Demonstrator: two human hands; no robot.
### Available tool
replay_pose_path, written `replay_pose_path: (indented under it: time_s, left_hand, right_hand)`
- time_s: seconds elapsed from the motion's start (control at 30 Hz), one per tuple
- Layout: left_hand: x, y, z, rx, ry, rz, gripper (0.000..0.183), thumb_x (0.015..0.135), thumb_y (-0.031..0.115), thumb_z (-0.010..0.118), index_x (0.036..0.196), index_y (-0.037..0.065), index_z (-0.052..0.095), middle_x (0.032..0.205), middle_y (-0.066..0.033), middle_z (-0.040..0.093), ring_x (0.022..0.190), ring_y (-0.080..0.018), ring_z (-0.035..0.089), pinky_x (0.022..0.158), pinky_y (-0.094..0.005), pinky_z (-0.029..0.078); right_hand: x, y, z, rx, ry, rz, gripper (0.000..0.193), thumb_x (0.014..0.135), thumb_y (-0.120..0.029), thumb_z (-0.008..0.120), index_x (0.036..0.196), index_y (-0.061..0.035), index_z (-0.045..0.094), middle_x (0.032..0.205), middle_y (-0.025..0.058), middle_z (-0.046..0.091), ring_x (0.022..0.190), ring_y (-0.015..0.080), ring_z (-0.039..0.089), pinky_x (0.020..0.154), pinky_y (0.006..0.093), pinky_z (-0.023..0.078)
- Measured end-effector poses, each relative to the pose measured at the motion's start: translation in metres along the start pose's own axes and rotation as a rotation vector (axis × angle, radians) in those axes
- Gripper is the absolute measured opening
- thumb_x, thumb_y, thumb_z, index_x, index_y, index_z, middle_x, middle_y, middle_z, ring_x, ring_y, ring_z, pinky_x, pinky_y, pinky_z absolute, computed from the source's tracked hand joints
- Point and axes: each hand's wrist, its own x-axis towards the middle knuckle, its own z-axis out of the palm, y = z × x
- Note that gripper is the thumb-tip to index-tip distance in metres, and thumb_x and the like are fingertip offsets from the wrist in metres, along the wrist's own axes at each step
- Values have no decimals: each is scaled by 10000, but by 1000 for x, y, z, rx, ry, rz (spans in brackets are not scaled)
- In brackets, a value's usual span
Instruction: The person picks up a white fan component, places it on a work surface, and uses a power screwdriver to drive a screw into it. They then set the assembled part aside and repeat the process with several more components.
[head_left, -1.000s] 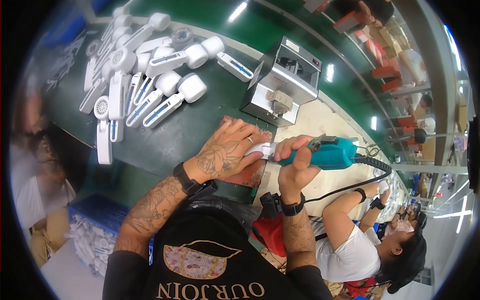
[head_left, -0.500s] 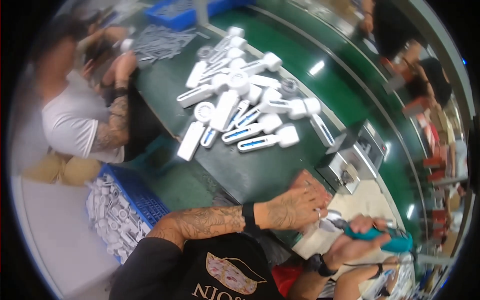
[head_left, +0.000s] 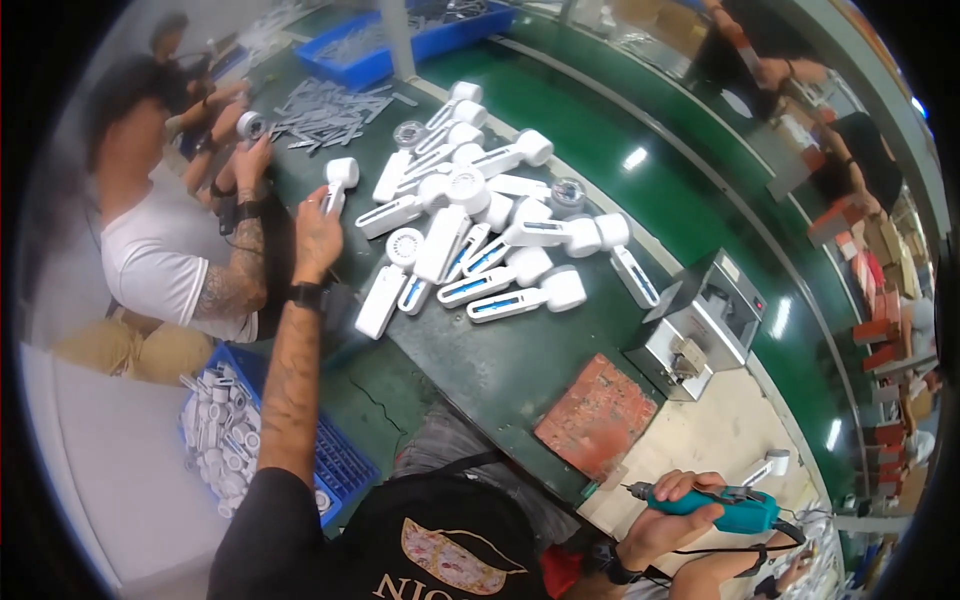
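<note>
Head, left hand clasping fan, right gripping screwdriver

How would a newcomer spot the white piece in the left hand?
Find the dark green table and its big pile of white pieces. Left of the pile, the left hand holds one round-headed white piece. Unlike its neighbours, it is outside the pile, in the person's own hand.

fans on bench | mach. R of fans | crate L of bench
</note>
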Motion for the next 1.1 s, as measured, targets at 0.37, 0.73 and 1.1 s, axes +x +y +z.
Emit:
replay_pose_path:
  time_s: [0.37, 0.73, 1.1]
  left_hand:
    - [-114, 363, -40, -723, -500, 544, 249, 911, 29, 567, 1151, 2, 629, 1271, -159, 601, 1236, -270, 523, 1054, -370, 382]
    - [-360, 633, 129, -676, -1044, 866, 657, 852, 503, 640, 1261, 5, 512, 1168, -156, 579, 1113, -316, 557, 947, -444, 442]
    - [-323, 600, 113, -982, -988, 878, 278, 806, 299, 672, 944, 61, 635, 914, -85, 625, 836, -304, 629, 745, -426, 510]
  right_hand:
    - [-30, -19, -47, -28, -21, 149, 671, 783, -483, 795, 1089, 66, 560, 733, 101, 604, 673, 204, 602, 626, 323, 482]
    - [-50, -46, -72, -118, 58, 209, 690, 783, -399, 824, 1180, 93, 547, 794, 95, 616, 736, 199, 602, 676, 316, 484]
    - [-32, -39, -101, -295, 270, 80, 708, 789, -455, 806, 1180, 83, 564, 778, 77, 625, 711, 180, 611, 659, 285, 472]
